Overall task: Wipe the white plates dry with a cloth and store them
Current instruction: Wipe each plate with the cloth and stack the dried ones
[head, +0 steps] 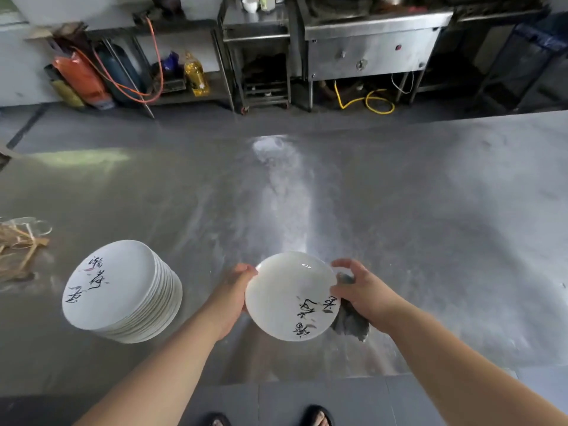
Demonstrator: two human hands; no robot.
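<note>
Held in the air over the near edge of the steel desk (399,210), at about six o'clock in the view: one white plate (282,290), face up and tilted, with black brush lettering toward its five o'clock side. Gripped at its nine o'clock rim by the left hand (238,290), thumb closed over the edge on top, fingers hidden beneath. Clamped at its three o'clock rim by the right hand (361,287), with a grey cloth (350,325) pinched between hand and plate, bunched behind the rim and hanging toward five o'clock. Bare forearms reaching in from both bottom corners.

At eight o'clock of the held plate and well apart from it: a stack of white plates (123,293) resting on the desk, topmost one marked with the same sort of black lettering plus a touch of red. Further out at nine o'clock, against the left border: a bundle of straw-coloured strips (17,250) lying on the desk, with something clear beside it, too blurred to name.

Beyond the desk at one o'clock: a steel cabinet (372,50), with a yellow hose (376,103) coiled under it. At eleven o'clock: a yellow oil bottle (196,76) on a low shelf. At ten o'clock: an orange bag (83,78), with an orange hose (156,56) looping between bag and bottle. At six o'clock, below the desk edge: two sandalled feet (318,418) on grey floor tiles.
</note>
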